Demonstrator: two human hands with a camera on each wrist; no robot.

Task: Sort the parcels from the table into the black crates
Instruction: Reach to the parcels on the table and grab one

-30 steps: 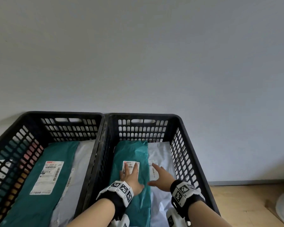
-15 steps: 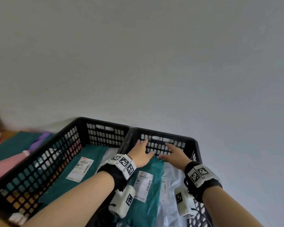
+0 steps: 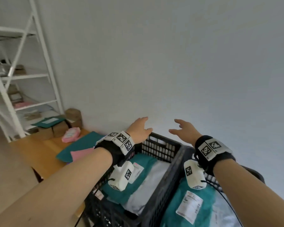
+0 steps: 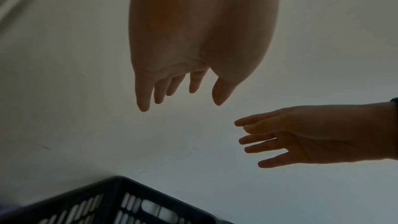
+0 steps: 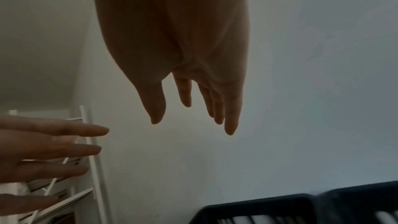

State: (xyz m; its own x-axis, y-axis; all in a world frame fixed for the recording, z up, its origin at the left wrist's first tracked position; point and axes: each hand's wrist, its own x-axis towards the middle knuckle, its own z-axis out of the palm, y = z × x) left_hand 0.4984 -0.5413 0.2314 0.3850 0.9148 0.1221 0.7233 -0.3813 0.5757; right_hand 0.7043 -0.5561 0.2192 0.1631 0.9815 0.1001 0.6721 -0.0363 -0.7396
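Note:
Two black crates stand side by side: the left crate (image 3: 161, 149) holds a teal parcel (image 3: 138, 176) and a grey-white one (image 3: 151, 185); the right crate (image 3: 161, 207) holds a teal parcel (image 3: 187, 205) with a white label. My left hand (image 3: 140, 128) hovers above the left crate's far rim, fingers straight, holding nothing. My right hand (image 3: 184, 130) hangs in the air beside it, fingers spread and empty. The wrist views show both hands (image 4: 178, 91) (image 5: 191, 111) bare against the wall. More parcels lie on the wooden table (image 3: 39, 154): teal (image 3: 82, 145) and pink (image 3: 71, 132).
A white metal shelf rack (image 3: 23, 76) with packets stands at the left behind the table. Brown cardboard boxes (image 3: 72, 117) sit at the table's far end against the white wall (image 3: 170, 63).
Both hands have lifted out of the right crate, leaving the teal parcel lying there, and swung up and left. My view has turned left, bringing the table and shelf into sight.

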